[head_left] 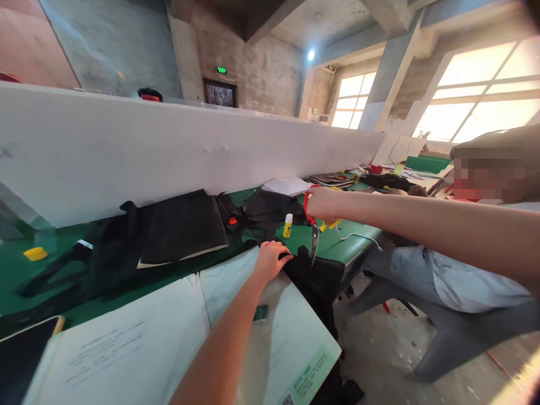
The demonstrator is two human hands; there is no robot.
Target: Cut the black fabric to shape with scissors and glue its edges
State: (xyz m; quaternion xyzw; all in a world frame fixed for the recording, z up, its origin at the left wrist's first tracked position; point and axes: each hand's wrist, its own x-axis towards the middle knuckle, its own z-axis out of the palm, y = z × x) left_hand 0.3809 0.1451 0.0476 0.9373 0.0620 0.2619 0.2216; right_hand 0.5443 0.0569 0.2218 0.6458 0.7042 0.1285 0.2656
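My right hand (323, 203) is closed round the red handle of a pair of scissors (314, 239), whose blades point down over black cloth (323, 275) at the table's edge. My left hand (270, 261) rests at the top edge of an open white book (291, 332), its fingers curled onto the black cloth. What its fingertips pinch is too small to make out. A yellow glue stick with a white cap (287, 225) stands upright on the green table (264, 229), between and beyond my hands.
A black folder (183, 228) lies on dark cloth at the left, near a yellow piece (35, 253) and a phone (27, 357). A white partition (169, 146) runs behind the table. Another person (447, 275) sits at the right.
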